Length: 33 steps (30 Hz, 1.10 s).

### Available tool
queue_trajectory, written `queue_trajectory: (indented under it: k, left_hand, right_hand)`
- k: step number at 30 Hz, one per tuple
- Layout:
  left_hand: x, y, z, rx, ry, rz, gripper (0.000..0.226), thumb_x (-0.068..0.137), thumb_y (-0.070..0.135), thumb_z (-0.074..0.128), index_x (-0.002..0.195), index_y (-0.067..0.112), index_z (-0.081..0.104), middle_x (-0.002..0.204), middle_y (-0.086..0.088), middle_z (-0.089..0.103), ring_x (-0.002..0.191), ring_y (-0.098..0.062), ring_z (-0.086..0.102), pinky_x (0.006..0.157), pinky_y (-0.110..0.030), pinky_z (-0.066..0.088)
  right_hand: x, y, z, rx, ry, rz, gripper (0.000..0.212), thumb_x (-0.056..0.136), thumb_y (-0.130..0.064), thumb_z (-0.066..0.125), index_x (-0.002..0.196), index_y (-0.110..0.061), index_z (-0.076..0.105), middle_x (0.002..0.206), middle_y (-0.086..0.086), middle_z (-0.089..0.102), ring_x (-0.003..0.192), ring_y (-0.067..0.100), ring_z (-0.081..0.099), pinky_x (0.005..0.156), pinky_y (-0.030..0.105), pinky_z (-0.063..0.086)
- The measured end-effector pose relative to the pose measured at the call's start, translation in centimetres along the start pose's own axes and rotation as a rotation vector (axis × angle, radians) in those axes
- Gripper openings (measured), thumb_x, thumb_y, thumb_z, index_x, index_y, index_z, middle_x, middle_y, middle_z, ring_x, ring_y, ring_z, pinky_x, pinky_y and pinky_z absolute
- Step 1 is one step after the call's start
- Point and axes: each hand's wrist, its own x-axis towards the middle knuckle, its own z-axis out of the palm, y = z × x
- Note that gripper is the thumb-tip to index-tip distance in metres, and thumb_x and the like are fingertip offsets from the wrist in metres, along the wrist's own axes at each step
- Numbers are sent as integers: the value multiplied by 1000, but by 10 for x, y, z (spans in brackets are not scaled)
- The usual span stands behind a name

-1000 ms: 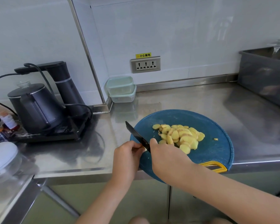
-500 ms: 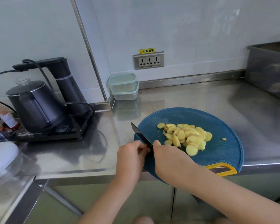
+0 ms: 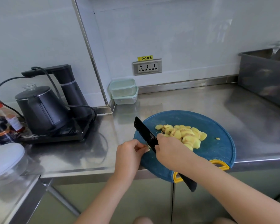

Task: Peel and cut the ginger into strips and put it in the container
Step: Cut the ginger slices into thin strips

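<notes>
My right hand grips the black knife, fingers clenched round it where blade meets handle. The blade points toward the back left over the left part of the blue board, and the handle end sticks out past the front edge of the surface. My left hand sits just left of the blade, fingers curled, pinching a small ginger piece right beside the blade. The ginger slices lie heaped mid-board, just right of the knife, with one scrap apart to their right. The board overhangs the surface's front edge. Two stacked containers stand at the back edge by the wall corner, well apart from the board. A black kettle sits toward the left end, and a grey bin at the back right.
</notes>
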Motion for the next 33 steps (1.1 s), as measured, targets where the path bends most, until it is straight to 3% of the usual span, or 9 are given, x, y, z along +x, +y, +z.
queue_trajectory:
  k: [3, 10, 15, 19, 22, 27, 31, 33]
  left_hand:
    - [0, 2, 0, -18, -1, -21, 11, 80, 11, 75, 69, 14, 71, 67, 1, 69, 61, -23, 65, 50, -44, 56]
    - [6, 5, -6, 30, -42, -22, 18, 74, 15, 80, 61, 20, 70, 62, 8, 69, 58, -12, 66, 62, -38, 57]
    - [8, 5, -8, 4, -68, -49, 15, 73, 15, 81, 62, 18, 71, 64, 6, 70, 59, -16, 68, 62, -43, 58]
    - [10, 7, -11, 64, -75, 31, 15, 71, 14, 82, 61, 18, 72, 60, 10, 68, 55, -1, 62, 62, -25, 55]
    - [13, 6, -13, 95, -107, 76, 18, 69, 12, 83, 60, 21, 71, 61, 12, 68, 58, 0, 62, 62, -18, 52]
    - [20, 2, -15, 117, -153, 72, 27, 69, 7, 82, 55, 25, 67, 54, 14, 65, 52, 3, 59, 58, -14, 49]
    - [23, 1, -15, 121, -169, 91, 32, 70, 8, 82, 52, 27, 63, 45, 11, 57, 45, 2, 52, 52, -11, 40]
    - [23, -1, -15, 117, -173, 103, 30, 70, 7, 81, 53, 25, 63, 48, 9, 58, 45, 1, 52, 53, -13, 42]
  right_hand:
    - [0, 2, -6, -57, 9, -69, 20, 100, -14, 37, 114, -3, 47, 101, 12, 60, 75, 18, 48, 47, 19, 28]
    - [2, 5, -2, -94, 22, -104, 17, 99, -15, 38, 110, -5, 46, 85, 7, 53, 72, 19, 49, 48, 21, 29]
    - [1, 3, -1, -130, 33, -120, 16, 99, -16, 38, 110, -7, 45, 76, 5, 49, 60, 15, 44, 48, 23, 31]
    - [-2, 2, 0, -69, 20, -103, 4, 99, -16, 38, 100, -12, 38, 67, -2, 38, 53, 9, 36, 45, 22, 29]
    - [-4, -2, 6, -85, 0, -107, 13, 97, -12, 39, 89, -17, 29, 68, -2, 33, 54, 9, 36, 44, 23, 26]
    - [-9, -11, 13, -77, -43, -31, 23, 93, -5, 43, 114, -12, 36, 75, 0, 39, 83, 26, 60, 48, 23, 30]
    - [-5, -11, 12, -91, -43, -52, 19, 93, -8, 43, 110, -12, 35, 67, -1, 31, 78, 24, 54, 46, 22, 27]
    - [-5, -12, 13, -114, -53, -54, 33, 93, -6, 43, 125, -7, 35, 70, 1, 35, 77, 23, 50, 46, 22, 25]
